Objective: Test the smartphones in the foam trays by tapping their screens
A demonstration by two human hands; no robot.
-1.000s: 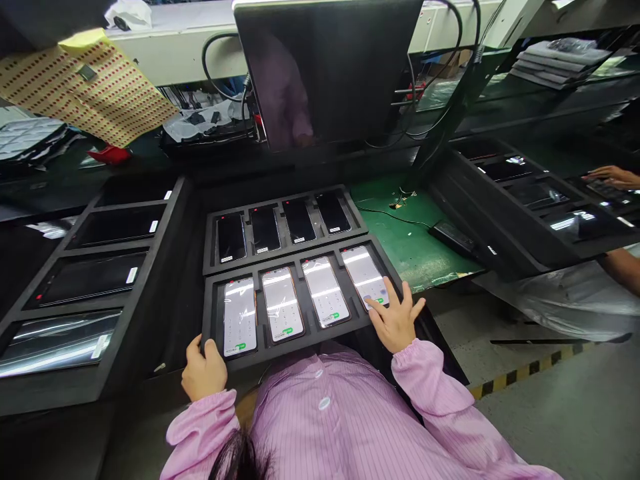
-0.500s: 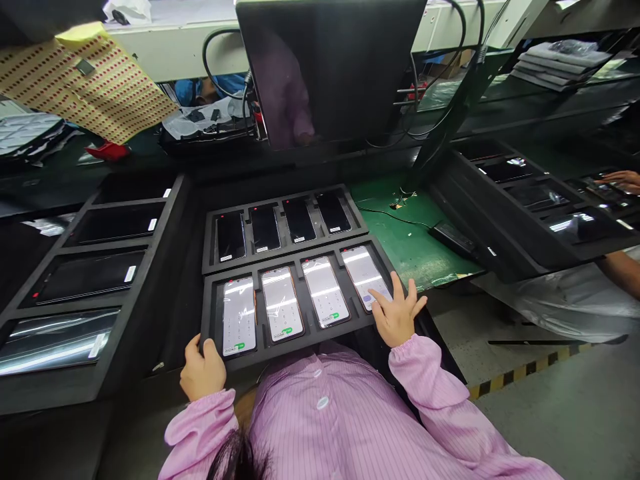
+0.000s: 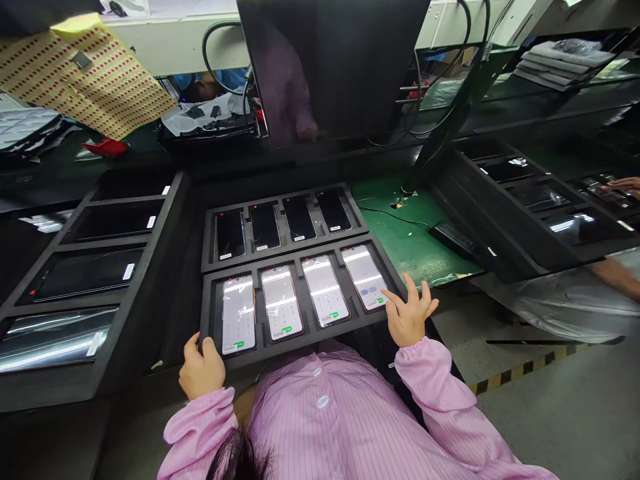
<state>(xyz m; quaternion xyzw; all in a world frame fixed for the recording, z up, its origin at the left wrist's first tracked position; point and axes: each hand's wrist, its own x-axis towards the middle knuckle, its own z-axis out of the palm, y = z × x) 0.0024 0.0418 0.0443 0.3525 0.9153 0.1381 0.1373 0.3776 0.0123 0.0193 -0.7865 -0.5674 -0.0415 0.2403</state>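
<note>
My left hand (image 3: 202,368) grips the near left corner of a black foam tray (image 3: 213,313), thumb on the rim. Several phones lie in its slots with lit white keypad screens, among them the far left phone (image 3: 239,317). My right hand (image 3: 409,313) is open, fingers spread, its index fingertip at the right edge of the rightmost phone (image 3: 364,277). I cannot tell whether that fingertip touches the glass. Directly behind stands a second black tray (image 3: 206,240) with dark-screened phones (image 3: 265,227) in its slots.
At left is a stack of trays (image 3: 107,327) with dark phones; another tray stack (image 3: 480,207) stands at right. A dark monitor (image 3: 335,73) hangs ahead. A black power adapter (image 3: 453,239) lies on the green mat (image 3: 400,250). A co-worker's hand (image 3: 623,185) shows far right.
My right hand has moved right and slightly down, from over the rightmost phone's screen to its edge. Blue buttons and a green one now show there. My left hand stays in place.
</note>
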